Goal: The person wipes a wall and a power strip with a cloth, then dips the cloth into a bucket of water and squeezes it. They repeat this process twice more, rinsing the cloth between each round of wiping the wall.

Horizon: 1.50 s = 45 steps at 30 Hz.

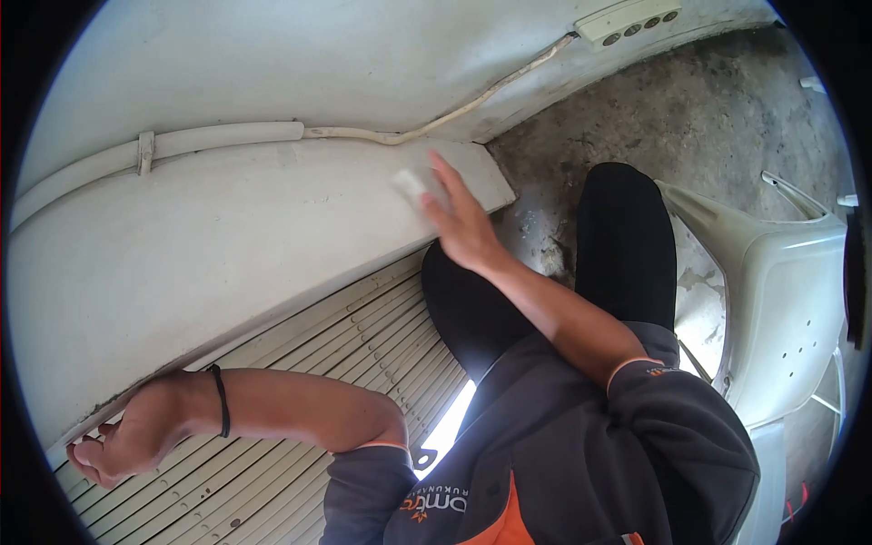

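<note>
Item [411,184], blurred white, clamped in right hand [461,225] above right end of ledge [227,245]; left hand [132,440] curled by left edge of slatted bench [372,341], its grip I cannot tell

Room: slatted bench [374,338], 4-socket strip [629,20].

You have two hands here: left hand [127,440], right hand [468,227]. One white item [411,184] (blurred) sits in the right grip, one socket strip [622,20] with four sockets [632,31] beyond it, one black wristband [222,401] nearer you.
</note>
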{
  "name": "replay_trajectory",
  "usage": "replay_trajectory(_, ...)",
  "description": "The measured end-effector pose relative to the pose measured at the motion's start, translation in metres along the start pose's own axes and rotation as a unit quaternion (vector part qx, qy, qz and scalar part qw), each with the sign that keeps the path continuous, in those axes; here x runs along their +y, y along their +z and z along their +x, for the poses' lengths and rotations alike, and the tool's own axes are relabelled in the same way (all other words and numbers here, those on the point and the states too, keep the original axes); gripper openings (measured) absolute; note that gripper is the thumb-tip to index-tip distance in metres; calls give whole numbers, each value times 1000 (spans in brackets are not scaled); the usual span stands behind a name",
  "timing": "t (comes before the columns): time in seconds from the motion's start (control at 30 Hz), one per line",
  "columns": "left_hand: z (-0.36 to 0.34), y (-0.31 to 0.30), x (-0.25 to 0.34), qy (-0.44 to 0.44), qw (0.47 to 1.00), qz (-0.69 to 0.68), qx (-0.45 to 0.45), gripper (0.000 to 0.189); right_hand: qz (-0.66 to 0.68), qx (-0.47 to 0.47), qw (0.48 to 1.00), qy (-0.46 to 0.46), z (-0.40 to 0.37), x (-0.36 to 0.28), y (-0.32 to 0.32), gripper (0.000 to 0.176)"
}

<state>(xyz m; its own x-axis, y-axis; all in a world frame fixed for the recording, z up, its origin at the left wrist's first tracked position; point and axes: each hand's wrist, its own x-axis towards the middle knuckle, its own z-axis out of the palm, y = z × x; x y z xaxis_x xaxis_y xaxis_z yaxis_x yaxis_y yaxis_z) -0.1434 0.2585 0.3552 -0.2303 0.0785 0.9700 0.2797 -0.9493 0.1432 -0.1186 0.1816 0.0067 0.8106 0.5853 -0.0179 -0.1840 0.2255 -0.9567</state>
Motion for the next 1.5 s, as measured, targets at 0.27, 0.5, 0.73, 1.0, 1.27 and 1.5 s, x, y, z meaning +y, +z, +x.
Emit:
replay_trajectory(0.27,23,-12,-23,44,999,7,-23,48,12,-70,984,-166,42,-52,20,41)
replay_trajectory(0.5,21,-5,-17,30,997,5,69,35,-14,-20,1000,-8,53,126,-20,39)
replay_trajectory(0.73,34,-10,-27,34,995,14,95,34,-159,-27,971,179,92,229,-65,39)
replay_trajectory(1.0,24,-7,-27,56,996,27,62,40,61,33,992,107,49,74,2,40)
replay_trajectory(1.27,9,-5,-21,94,994,42,22,47,0,0,996,94,69,214,-40,41)
replay_trajectory(1.5,23,-29,-29,114,990,61,-52,65,-128,89,952,263,91,195,-57,39)
